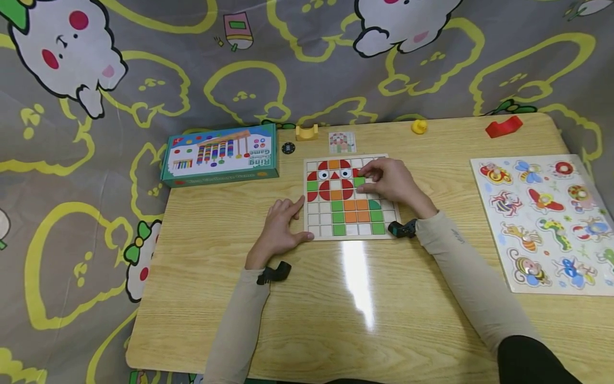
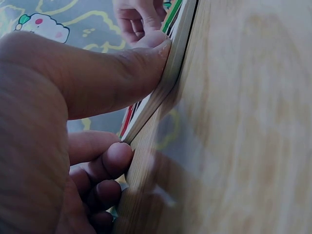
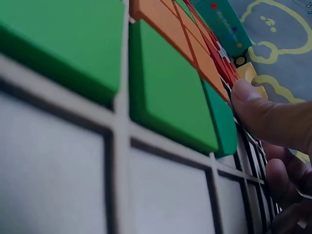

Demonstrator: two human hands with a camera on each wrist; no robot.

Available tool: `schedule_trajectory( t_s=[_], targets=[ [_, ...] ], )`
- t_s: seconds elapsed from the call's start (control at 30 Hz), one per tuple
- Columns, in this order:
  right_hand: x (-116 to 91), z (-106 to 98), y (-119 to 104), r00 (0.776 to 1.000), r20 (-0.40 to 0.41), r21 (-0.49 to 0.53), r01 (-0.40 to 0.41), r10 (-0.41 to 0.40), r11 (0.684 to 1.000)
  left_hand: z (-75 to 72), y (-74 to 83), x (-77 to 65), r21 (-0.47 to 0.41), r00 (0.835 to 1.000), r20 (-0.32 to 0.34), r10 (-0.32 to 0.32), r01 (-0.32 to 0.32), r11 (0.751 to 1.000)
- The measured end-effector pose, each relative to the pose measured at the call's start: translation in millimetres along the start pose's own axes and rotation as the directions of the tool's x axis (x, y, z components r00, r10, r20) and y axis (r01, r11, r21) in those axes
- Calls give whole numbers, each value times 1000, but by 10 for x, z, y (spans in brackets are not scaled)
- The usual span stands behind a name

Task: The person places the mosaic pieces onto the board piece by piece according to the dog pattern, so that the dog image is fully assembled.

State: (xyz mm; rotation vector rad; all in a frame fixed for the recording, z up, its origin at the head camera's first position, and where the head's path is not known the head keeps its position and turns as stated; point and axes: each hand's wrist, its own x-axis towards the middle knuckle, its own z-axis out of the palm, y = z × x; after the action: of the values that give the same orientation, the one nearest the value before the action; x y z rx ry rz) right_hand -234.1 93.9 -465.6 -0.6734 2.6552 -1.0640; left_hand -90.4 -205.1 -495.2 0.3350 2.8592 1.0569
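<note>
In the head view, a white grid board (image 1: 326,230) carries red, orange, green and white tiles laid in a figure with two round eyes. My left hand (image 1: 280,226) lies at its left side, thumb at the near corner and index finger along the edge. In the left wrist view the thumb (image 2: 131,73) presses on the board's rim. My right hand (image 1: 390,181) is over the board's upper right, index fingertip and thumb pinching a green tile (image 1: 360,182) beside the right eye. That tile is hidden in the right wrist view, where nearer green tiles (image 3: 168,92) show.
Behind the board lies a small picture card (image 1: 342,142), with a yellow block (image 1: 306,132) and dark disc (image 1: 288,148) to its left. A ring game box (image 1: 218,157) is at back left. Rightward are a yellow duck (image 1: 419,126), a red block (image 1: 503,127) and an insect puzzle (image 1: 547,213).
</note>
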Motion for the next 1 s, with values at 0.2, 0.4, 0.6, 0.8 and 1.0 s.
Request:
schedule_trajectory(
  t_s=[0.2, 0.4, 0.6, 0.8, 1.0],
  targets=[
    [-15, -26, 32, 1000, 16, 10, -6, 6, 1000, -3, -5, -5, 5, 1000, -4, 2, -2, 1000],
    [-13, -33, 46, 1000, 26, -7, 16, -15, 1000, -4, -2, -3, -1, 1000, -2, -1, 1, 1000],
    [-34, -47, 29, 999, 16, -10, 40, -40, 999, 0, 9, 0, 4, 1000, -2, 3, -3, 1000],
    [-207, -213, 67, 998, -31, 49, 50, -48, 998, 13, 23, 4, 2, 1000, 1, 5, -5, 1000],
    [-623, -567, 233, 997, -73, -26, -17, 15, 1000, 10, 21, -7, 5, 1000, 2, -9, 9, 1000]
  ],
)
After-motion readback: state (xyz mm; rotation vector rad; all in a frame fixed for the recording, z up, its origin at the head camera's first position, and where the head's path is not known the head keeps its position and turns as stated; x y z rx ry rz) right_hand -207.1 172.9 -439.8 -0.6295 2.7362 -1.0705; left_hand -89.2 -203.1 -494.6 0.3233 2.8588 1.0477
